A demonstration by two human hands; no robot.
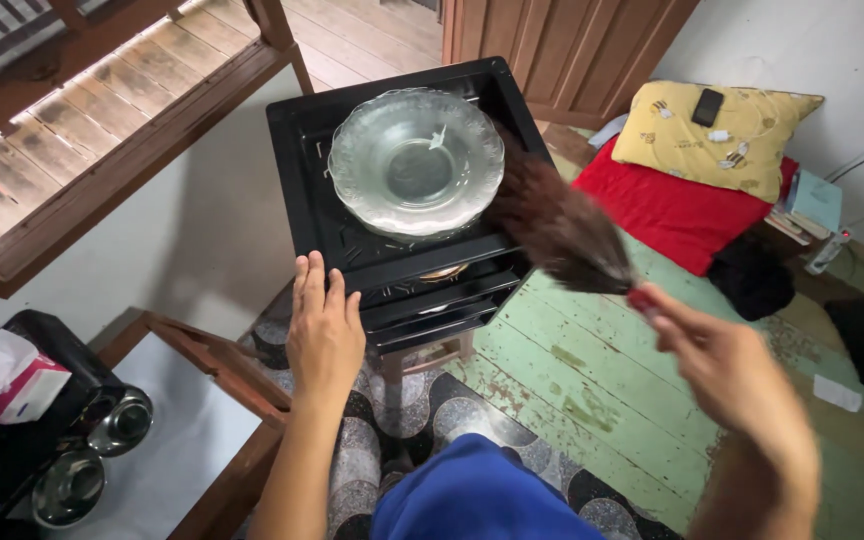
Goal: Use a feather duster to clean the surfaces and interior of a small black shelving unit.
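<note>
A black tiered plastic rack stands before me with a stack of clear glass plates on its top tray. My left hand lies flat, fingers together, on the rack's near edge. My right hand grips the red handle of a dark brown feather duster. The blurred feathers reach the right rim of the plates.
A wooden-framed stand is at lower left beside a black tray with a tissue pack and metal cups. Yellow pillow with a phone, red cushion, books and dark cloths lie right on the green plank floor.
</note>
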